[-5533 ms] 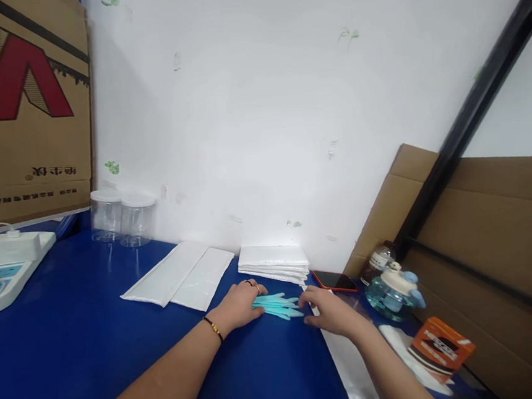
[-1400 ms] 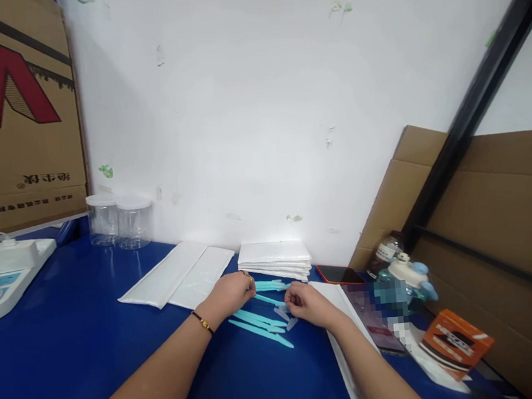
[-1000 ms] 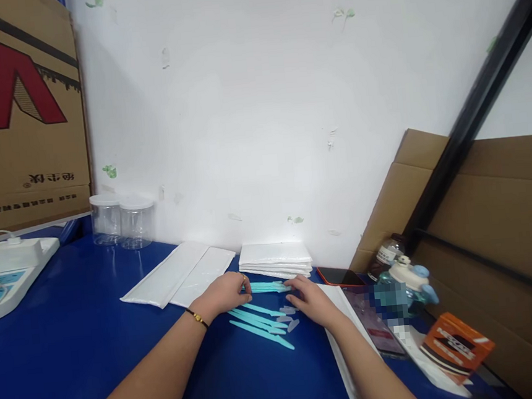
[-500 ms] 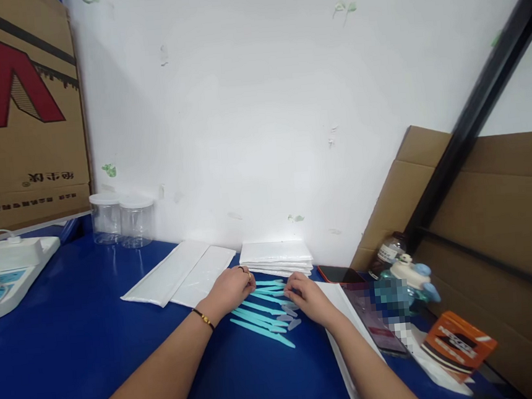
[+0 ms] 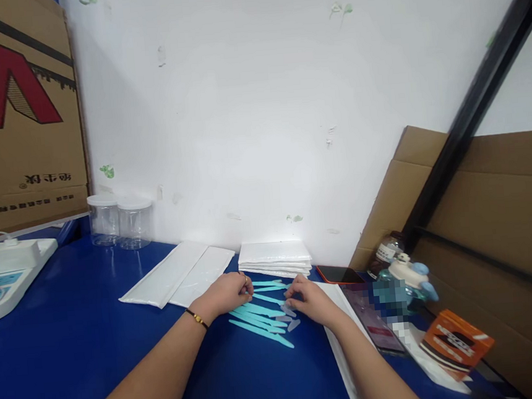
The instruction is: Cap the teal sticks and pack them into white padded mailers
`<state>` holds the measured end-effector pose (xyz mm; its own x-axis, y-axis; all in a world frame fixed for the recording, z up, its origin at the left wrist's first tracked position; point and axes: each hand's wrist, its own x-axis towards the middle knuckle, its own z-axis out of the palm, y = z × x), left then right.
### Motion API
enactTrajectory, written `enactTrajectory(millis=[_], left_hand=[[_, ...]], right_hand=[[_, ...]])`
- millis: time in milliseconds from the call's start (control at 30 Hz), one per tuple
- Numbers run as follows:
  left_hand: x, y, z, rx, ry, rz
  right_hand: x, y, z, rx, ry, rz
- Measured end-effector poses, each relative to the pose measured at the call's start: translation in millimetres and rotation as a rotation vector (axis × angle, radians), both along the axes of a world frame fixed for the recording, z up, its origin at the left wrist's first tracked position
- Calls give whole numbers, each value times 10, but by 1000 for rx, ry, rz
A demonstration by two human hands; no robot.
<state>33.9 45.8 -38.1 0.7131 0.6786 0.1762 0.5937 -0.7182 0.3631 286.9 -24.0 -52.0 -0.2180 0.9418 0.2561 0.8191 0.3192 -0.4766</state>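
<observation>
At the centre of the tabletop [image 5: 258, 380], between the two hands, lies a loose fan of turquoise sticks [image 5: 258, 310]; dial taken about this fan, 12 o'clock toward the wall [image 5: 249, 114]. Sticks are slim, opaque and evenly coloured, narrowing toward one end. Upper ones run almost level, tips near 3 o'clock; lower ones slant from 10 toward 4 o'clock. Several overlap at their left ends, so exact count is uncertain. The lowest lies slightly apart from its neighbours. By the right-hand tips: a few small pale pieces [image 5: 294, 325], translucent, rounded, lying flat on the blue surface.

Left hand [image 5: 232, 291] sits between 10 and 11 o'clock, fingers curled over the left ends of the upper sticks, thumb and forefinger close together; cannot tell whether a stick is pinched. Right hand [image 5: 306, 298] sits between 2 and 3 o'clock, fingers bent, fingertips beside the tips and pale pieces; grip on anything cannot be told.

Surroundings: stack of white packets [image 5: 275, 259] at 12 to 1 o'clock; two long white packets [image 5: 179, 272], overlapping, at 10 o'clock; dark phone with a red edge [image 5: 340, 274] near 2 o'clock; orange box [image 5: 456, 344], tilted, between 3 and 4 o'clock.
</observation>
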Motion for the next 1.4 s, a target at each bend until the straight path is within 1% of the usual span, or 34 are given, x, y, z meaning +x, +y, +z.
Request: enactTrajectory(millis=[100, 233, 433, 533, 600, 700, 833, 933, 1000, 1067, 1133, 1200, 1300, 1400], left_hand=[[57, 0, -50, 75, -33, 25], [118, -30, -73, 133, 9, 30], [49, 10, -21, 82, 38, 56], [-5, 31, 4, 72, 53, 86], [-5, 20, 12, 70, 44, 87], [39, -19, 18, 67, 3, 90], [44, -48, 52, 22, -15, 100], [-16, -44, 91, -44, 28, 126], [-45, -34, 95, -96, 52, 118], [-40, -24, 67, -86, 34, 101], [1, -15, 10, -26, -3, 87], [63, -11, -59, 41, -14, 79], [150, -14, -140, 101, -4, 88], [190, -9, -166, 118, 3, 97]], right_hand=[[-64, -1, -20, -38, 9, 12], [-123, -14, -25, -70, 35, 43], [-58, -25, -3, -96, 34, 61], [-12, -25, 10, -75, 43, 44], [-27, -26, 24, -60, 72, 25], [-93, -26, 47, -83, 87, 38], [-104, -40, 67, -140, 71, 65], [-20, -62, 73, -183, 102, 82], [46, -60, 64, -174, 115, 66], [98, -33, 38, -92, 99, 2], [134, 12, -7, 7, 57, -70], [153, 57, -57, 45, -6, -113], [151, 92, -103, 30, -89, -113], [116, 82, -95, 34, -94, -57]])
